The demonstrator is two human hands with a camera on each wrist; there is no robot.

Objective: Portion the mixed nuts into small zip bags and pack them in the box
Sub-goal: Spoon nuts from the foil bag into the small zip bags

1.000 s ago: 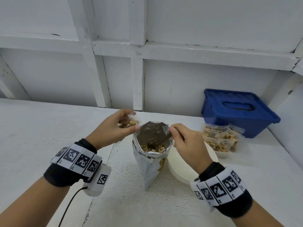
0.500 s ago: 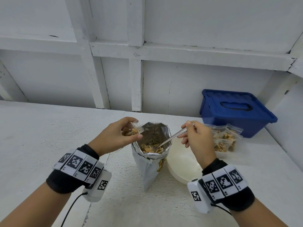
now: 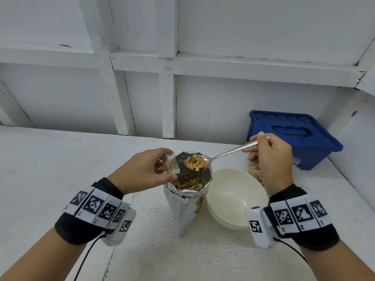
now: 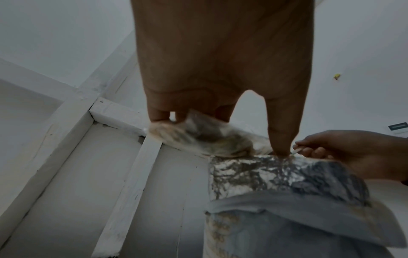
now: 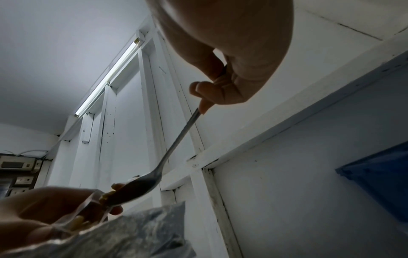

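Left hand pinching zip bag beside foil bag, right hand gripping spoon heaped with nuts, bowl, blue box on counter

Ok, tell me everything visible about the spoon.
The spoon is plain silvery metal with a long slim handle and an oval bowl. The right hand pinches the handle's far end, so it slopes down to the left. Its bowl is heaped with orange-yellow mixed nuts and hovers above the open foil bag, right beside the mouth of the small zip bag held in the left hand. From the right wrist, the bowl's underside looks dark and smooth.
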